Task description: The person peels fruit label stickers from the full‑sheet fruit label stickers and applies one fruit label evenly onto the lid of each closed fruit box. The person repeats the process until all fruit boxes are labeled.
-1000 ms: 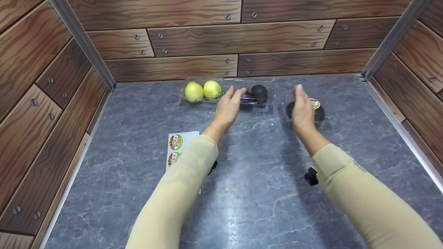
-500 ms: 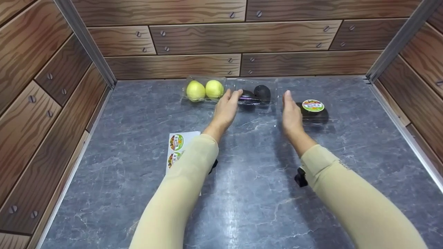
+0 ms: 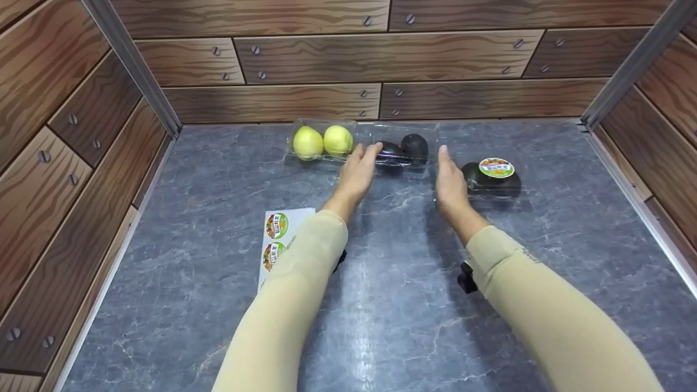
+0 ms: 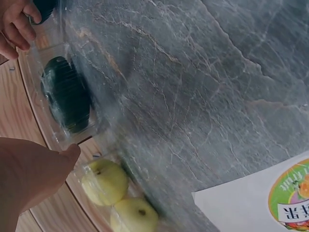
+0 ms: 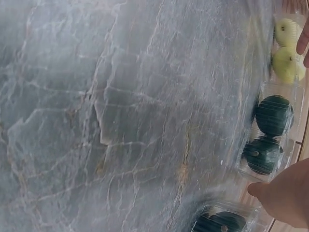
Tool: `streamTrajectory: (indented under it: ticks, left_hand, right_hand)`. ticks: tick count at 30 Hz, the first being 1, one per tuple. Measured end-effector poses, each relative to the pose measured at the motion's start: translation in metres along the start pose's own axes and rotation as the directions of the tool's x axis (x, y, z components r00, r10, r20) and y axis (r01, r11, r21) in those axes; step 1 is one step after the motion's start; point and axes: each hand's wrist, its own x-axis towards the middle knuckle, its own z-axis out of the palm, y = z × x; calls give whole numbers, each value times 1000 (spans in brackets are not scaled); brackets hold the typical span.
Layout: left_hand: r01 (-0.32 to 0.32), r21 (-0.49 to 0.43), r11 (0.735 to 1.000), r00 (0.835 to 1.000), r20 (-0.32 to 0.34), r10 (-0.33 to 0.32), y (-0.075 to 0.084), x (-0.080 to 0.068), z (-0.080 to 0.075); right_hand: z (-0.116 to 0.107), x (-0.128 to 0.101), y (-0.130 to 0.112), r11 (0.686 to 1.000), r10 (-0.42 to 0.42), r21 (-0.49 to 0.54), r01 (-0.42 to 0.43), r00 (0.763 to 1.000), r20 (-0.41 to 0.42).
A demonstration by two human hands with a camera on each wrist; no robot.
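Note:
My left hand reaches to the left end of a clear plastic box holding two dark rounded fruits. Its thumb is right at that end, and its other fingers are partly hidden. Across from it, my right hand stands upright by the same box's right end, fingers straight, palm facing in. Left of the middle box, another clear box holds two yellow-green apples. To the right of my right hand, a third box with dark fruit bears a round colourful sticker on top.
A white sheet of round stickers lies partly under the left forearm. Wood-patterned walls enclose the grey marbled table at the back and sides. The boxes stand along the back.
My right hand has moved left, from in front of the stickered box to the right end of the middle box. The left hand has stayed about where it was.

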Motion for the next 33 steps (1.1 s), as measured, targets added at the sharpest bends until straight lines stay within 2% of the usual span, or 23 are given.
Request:
streamTrajectory:
  ticks: [8,25,33]
  left_hand:
    - [10,6,1000,1000,12,-10,-6,6,4]
    - [42,2,999,999,27,-42,-12,13,7]
    - [31,-14,999,999,33,-30,-14,6,5]
  right_hand:
    - [0,4,2,999,-12,-34,12,1000,4]
    - [3,3,4,1000,9,-5,-9,1000,12]
    - [1,-3,3,998,40,50,-41,999,21]
